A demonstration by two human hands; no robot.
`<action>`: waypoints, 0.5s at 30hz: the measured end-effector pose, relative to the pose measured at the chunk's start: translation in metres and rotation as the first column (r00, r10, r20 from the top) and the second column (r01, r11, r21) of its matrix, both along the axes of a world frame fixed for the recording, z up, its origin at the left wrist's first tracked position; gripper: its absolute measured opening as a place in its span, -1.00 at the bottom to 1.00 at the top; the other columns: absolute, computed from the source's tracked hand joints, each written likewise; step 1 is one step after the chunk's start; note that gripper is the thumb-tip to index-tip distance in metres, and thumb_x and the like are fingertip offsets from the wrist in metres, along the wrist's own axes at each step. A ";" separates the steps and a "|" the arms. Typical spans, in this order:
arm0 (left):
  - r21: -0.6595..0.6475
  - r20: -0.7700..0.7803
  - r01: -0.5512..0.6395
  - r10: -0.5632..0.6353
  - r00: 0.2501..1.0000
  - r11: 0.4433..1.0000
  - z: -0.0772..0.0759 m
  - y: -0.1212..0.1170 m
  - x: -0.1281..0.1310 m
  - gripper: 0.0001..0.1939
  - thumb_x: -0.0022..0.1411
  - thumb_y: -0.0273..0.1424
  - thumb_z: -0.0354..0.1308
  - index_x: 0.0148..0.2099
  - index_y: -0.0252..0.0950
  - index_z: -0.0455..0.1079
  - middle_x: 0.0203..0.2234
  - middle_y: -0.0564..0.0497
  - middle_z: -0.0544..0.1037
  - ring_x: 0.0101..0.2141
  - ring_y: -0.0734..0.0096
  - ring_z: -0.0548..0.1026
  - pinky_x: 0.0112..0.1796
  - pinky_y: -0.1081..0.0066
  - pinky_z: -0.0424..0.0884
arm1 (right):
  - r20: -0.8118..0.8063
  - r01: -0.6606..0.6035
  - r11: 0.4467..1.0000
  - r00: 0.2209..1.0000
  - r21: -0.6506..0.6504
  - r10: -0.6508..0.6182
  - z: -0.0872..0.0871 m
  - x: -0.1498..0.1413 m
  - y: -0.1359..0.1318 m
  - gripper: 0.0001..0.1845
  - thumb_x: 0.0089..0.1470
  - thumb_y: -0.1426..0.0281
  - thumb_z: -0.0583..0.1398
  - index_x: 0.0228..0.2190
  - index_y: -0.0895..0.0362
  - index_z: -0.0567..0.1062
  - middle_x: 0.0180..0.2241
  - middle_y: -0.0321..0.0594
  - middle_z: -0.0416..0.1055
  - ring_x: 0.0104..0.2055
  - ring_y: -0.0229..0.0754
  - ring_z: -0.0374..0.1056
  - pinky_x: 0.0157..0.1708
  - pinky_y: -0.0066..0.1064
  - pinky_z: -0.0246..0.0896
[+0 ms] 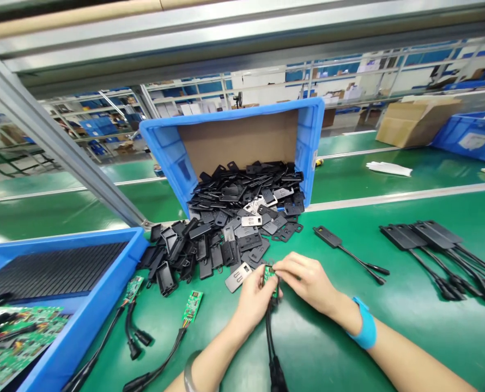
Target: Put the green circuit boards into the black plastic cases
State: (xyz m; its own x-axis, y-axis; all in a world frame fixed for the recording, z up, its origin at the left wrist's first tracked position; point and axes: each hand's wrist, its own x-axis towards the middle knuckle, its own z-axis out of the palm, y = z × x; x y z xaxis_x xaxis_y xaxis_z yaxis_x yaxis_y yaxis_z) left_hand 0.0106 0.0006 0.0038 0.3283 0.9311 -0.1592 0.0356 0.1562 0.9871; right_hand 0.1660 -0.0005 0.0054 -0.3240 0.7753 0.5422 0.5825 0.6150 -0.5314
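Observation:
Near the middle of the bench, my left hand (pixel 255 294) is closed around a small green circuit board (pixel 270 279), the thumb lying across it. Dark edging shows around the board, but my fingers hide most of it. Black cables (pixel 270 337) run from its lower end toward me, ending in thick connectors. The fingertips of my right hand (pixel 303 280) pinch at the board's upper right edge. Just left of my left hand lies a grey cover plate (pixel 238 276). Another circuit board (pixel 192 306) with a cable rests farther left.
A blue crate (pixel 230 115) on its side spills black plastic cases (pixel 242 188) onto the green bench. At left stands a blue bin (pixel 83 321) with circuit boards. One closed unit (pixel 328 236) and a group of cabled units (pixel 422 235) lie right. A metal frame (pixel 71 130) rises left.

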 end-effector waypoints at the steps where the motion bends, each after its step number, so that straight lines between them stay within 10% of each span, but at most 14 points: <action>1: 0.040 -0.047 0.023 -0.021 0.999 0.999 -0.002 -0.001 0.000 -0.82 0.14 -0.27 0.06 -0.33 -0.29 0.27 -0.67 0.11 0.41 -0.66 0.52 0.33 -0.60 0.53 0.23 | 0.057 -0.016 0.999 0.998 0.052 0.014 -0.001 0.001 0.000 -0.76 0.21 0.37 0.03 -0.25 0.09 0.49 -0.38 -0.20 0.41 -0.34 -0.25 0.32 -0.34 -0.46 0.20; 7: 0.269 -0.298 0.085 -0.001 0.955 0.959 -0.004 -0.003 -0.002 -0.89 0.18 -0.36 -0.02 -0.36 -0.25 0.28 -0.64 0.10 0.44 -0.60 0.44 0.35 -0.51 0.48 0.20 | 0.255 -0.031 0.989 0.967 0.147 -0.008 -0.002 0.002 0.000 -0.75 0.22 0.39 0.02 -0.26 0.10 0.50 -0.40 -0.19 0.41 -0.35 -0.23 0.30 -0.38 -0.44 0.18; 15: 0.288 -0.336 0.083 0.019 0.942 0.954 0.002 -0.005 -0.002 -0.91 0.13 -0.39 0.00 -0.37 -0.22 0.32 -0.64 0.10 0.44 -0.58 0.38 0.36 -0.47 0.46 0.17 | 0.140 -0.030 0.993 0.990 0.111 0.014 -0.005 0.002 0.001 -0.79 0.19 0.39 0.06 -0.34 0.10 0.50 -0.41 -0.22 0.46 -0.35 -0.24 0.34 -0.34 -0.44 0.22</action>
State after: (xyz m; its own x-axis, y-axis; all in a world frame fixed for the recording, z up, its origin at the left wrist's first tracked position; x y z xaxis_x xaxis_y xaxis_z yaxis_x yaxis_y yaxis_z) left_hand 0.0084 -0.0041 0.0057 0.3345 0.9423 0.0153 0.3683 -0.1456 0.9182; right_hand 0.1681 0.0006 0.0008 -0.4184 0.7037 0.5743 0.6317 0.6798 -0.3727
